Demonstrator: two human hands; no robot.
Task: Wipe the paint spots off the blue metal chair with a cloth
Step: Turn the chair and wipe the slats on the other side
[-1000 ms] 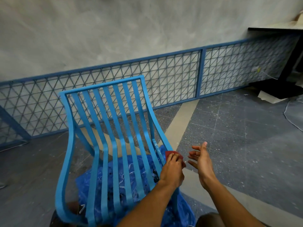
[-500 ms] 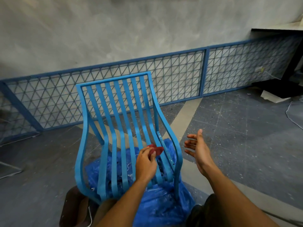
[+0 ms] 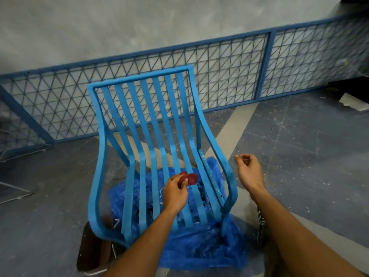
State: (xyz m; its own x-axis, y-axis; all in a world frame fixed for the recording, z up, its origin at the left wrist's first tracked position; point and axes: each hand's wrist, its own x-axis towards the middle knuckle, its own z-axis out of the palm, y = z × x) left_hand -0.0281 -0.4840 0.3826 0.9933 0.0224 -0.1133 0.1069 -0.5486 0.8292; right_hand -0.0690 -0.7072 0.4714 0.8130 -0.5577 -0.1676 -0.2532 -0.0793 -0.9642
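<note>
Step in hand: You were in the wiping stage, with the cloth (image 3: 189, 177) brought to the seat slats of the blue metal chair (image 3: 142, 196), at or just over the slat face; the view did not settle whether it touched.
Left hand: Your left hand (image 3: 175, 194) pinched the cloth between thumb and fingers, over the middle slats near where seat bends up into back.
Right hand: Your right hand (image 3: 249, 172) hung in the air just outside the right armrest, fingers loosely curled and holding nothing that showed.
Where the chair stood: It stood on a crumpled blue plastic sheet (image 3: 199, 246), facing you, with a mesh panel (image 3: 229, 72) behind it.
Spots: Pale flecks (image 3: 205, 162) showed on the slat beside the right armrest; elsewhere I could not pick any out.
Next move, as I judged it: You needed firm, short rubs along a slat's length, then a shift rightward to those flecks. Your free hand on the armrest would have steadied the frame.
Chair: Painted metal, matte, with long flat slats curving from back to seat and open gaps between them, so the cloth could slip through.
Cloth: Small, dark red, soft and bunched.
Sheet: Thin, glossy, wrinkled and speckled white.
Floor (image 3: 299, 156): Grey, hard and paint-spattered.
</note>
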